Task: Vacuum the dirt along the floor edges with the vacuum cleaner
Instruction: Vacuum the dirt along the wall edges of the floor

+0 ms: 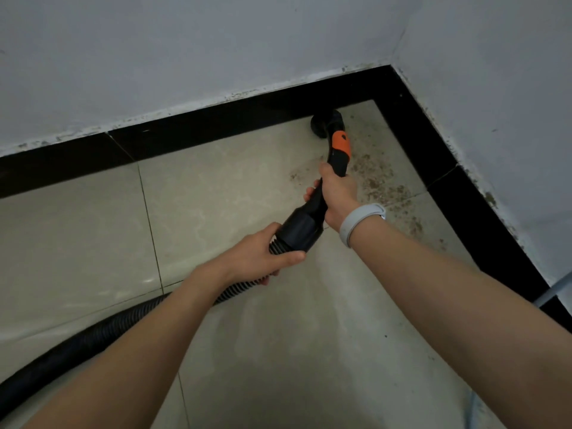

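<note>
A black vacuum wand with an orange collar [341, 144] ends in a round black nozzle [322, 123] that sits on the floor against the black skirting [235, 120], close to the room's corner. My right hand [339, 193], with a grey wristband, grips the wand just below the orange collar. My left hand [263, 253] grips the ribbed black hose [93, 335] where it meets the wand's wide cuff [298, 229]. Brown dirt specks [383, 181] lie scattered on the beige tile to the right of the wand, along the right-hand skirting.
White walls meet at a corner at the upper right, with a black skirting strip [464, 193] along both. The hose trails off to the lower left across the tiled floor [216, 187]. A pale pipe or rail [554, 289] shows at the right edge.
</note>
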Action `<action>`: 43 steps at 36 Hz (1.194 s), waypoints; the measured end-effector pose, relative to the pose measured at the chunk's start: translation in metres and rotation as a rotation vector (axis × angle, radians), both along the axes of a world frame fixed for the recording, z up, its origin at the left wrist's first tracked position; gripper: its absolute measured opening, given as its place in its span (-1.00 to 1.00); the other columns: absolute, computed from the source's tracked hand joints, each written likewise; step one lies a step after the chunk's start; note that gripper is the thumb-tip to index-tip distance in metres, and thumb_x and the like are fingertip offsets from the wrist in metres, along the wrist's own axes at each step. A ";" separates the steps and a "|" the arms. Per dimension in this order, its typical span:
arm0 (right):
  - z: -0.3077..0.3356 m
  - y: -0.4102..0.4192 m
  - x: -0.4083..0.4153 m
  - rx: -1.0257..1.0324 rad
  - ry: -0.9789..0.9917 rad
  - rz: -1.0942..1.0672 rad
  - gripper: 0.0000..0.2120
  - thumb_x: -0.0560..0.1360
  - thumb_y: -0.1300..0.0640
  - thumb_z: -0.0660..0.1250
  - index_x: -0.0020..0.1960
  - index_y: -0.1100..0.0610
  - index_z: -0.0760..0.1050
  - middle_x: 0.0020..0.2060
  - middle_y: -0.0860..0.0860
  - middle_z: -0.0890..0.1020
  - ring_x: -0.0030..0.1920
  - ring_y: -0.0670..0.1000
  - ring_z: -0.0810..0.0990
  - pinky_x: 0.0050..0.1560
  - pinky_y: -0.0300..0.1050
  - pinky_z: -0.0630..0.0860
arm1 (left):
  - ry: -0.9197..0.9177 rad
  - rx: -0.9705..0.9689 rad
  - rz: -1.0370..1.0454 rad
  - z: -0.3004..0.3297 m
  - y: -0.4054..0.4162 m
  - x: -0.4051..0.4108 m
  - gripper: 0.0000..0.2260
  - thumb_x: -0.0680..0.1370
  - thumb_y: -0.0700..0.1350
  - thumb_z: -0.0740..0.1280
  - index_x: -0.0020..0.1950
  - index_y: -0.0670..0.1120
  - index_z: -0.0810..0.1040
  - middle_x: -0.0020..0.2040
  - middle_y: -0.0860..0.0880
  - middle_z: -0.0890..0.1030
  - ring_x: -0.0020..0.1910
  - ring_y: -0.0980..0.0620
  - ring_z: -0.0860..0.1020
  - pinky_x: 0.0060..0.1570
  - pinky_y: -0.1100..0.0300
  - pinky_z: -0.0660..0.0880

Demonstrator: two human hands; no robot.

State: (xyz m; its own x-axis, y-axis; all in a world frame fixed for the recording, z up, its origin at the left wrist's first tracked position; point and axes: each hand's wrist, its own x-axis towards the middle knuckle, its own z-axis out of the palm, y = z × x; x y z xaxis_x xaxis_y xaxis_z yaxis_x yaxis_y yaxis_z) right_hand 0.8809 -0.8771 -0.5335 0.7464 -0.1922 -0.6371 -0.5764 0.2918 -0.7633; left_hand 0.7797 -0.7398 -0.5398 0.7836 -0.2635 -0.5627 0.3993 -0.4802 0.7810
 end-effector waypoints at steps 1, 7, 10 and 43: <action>0.002 -0.002 0.006 -0.021 -0.002 -0.022 -0.82 0.58 0.12 0.28 -0.06 0.19 0.33 -0.37 0.08 0.42 -0.50 0.01 0.44 -0.46 -0.15 0.49 | -0.012 -0.001 0.006 0.003 -0.002 0.007 -0.61 0.47 0.09 0.41 0.20 -0.01 0.38 -0.23 -0.15 0.59 -0.33 -0.09 0.58 -0.29 0.05 0.60; 0.010 -0.025 0.039 -0.090 -0.014 -0.101 -0.82 0.59 0.13 0.24 -0.12 0.20 0.35 -0.36 0.08 0.43 -0.47 0.01 0.46 -0.53 -0.21 0.47 | -0.134 0.136 -0.068 0.009 -0.018 0.044 -0.52 0.49 0.23 0.33 0.30 0.03 0.35 -0.16 -0.07 0.62 -0.28 -0.04 0.64 -0.14 0.04 0.63; 0.007 -0.035 0.050 -0.113 -0.016 -0.122 -0.78 0.61 0.09 0.21 -0.17 0.18 0.33 -0.34 0.10 0.46 -0.45 0.02 0.48 -0.49 -0.18 0.48 | -0.200 0.292 -0.128 0.006 -0.024 0.055 -0.46 0.47 0.34 0.25 0.33 0.07 0.33 -0.10 -0.01 0.59 -0.23 -0.02 0.63 -0.08 0.02 0.59; -0.003 -0.064 0.030 -0.212 0.086 -0.180 -0.74 0.63 -0.02 0.16 0.20 0.13 0.28 -0.31 0.08 0.47 -0.47 0.02 0.47 -0.49 -0.16 0.51 | -0.230 0.408 -0.268 -0.004 -0.023 0.028 -0.54 0.49 0.38 0.15 -0.04 -0.01 0.46 -0.18 -0.04 0.59 -0.23 -0.01 0.59 -0.10 -0.01 0.56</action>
State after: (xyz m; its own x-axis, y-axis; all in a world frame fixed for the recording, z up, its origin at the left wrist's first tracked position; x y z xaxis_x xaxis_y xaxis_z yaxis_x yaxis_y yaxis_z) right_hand 0.9105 -0.9415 -0.5364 0.6330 -0.4526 -0.6281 -0.5952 0.2342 -0.7687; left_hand 0.8074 -0.7628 -0.5436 0.8337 -0.2674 -0.4831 0.0615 -0.8245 0.5625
